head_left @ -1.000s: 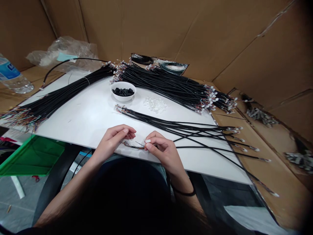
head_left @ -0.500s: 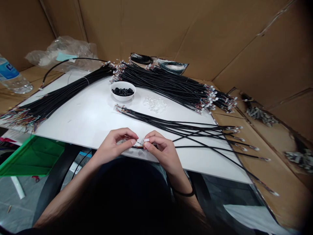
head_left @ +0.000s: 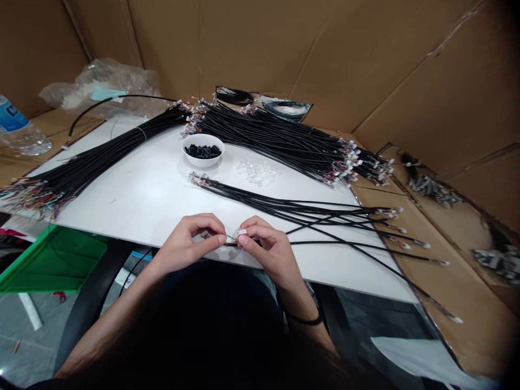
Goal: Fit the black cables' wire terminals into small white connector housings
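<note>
At the near edge of the white table (head_left: 134,195), my left hand (head_left: 190,241) is closed in a pinch on the thin coloured wires at the end of a black cable (head_left: 325,242). My right hand (head_left: 266,246) is closed too, holding a small white connector (head_left: 242,232) against that same cable end. The cable runs off to the right across the table. A loose fan of black cables (head_left: 292,208) lies just beyond my hands.
A white bowl of small black parts (head_left: 202,150) and a heap of white connectors (head_left: 257,171) sit mid-table. Big bundles of black cables lie at the left (head_left: 93,157) and back right (head_left: 280,141). A water bottle (head_left: 18,135), a plastic bag (head_left: 101,86), a green tray (head_left: 52,257) and cardboard walls surround the table.
My left hand has slid right along the cable end until its fingertips nearly meet my right hand. The right hand has hardly moved.
</note>
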`<state>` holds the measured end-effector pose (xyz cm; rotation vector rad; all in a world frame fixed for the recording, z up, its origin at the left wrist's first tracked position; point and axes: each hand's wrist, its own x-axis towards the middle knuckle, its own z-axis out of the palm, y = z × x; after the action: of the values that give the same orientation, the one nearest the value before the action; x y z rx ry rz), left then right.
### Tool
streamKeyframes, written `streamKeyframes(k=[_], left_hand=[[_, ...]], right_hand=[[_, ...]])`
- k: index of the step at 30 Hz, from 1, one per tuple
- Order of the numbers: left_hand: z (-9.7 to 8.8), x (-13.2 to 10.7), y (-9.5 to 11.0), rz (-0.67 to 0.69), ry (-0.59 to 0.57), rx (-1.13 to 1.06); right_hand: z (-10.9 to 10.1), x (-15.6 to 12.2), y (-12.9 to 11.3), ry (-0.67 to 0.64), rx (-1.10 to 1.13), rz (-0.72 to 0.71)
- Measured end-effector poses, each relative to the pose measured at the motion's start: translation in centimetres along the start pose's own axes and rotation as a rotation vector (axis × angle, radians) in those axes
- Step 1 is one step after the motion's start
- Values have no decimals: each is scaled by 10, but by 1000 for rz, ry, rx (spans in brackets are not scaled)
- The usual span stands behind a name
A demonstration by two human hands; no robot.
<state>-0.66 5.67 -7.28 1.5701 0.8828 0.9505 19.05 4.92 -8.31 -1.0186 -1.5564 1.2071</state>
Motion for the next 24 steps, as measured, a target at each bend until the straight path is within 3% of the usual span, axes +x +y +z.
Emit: streamKeyframes(k=[24], left_hand=[[5, 3, 2, -69, 65, 65]], right_hand=[[0, 0, 0, -46, 32, -64]])
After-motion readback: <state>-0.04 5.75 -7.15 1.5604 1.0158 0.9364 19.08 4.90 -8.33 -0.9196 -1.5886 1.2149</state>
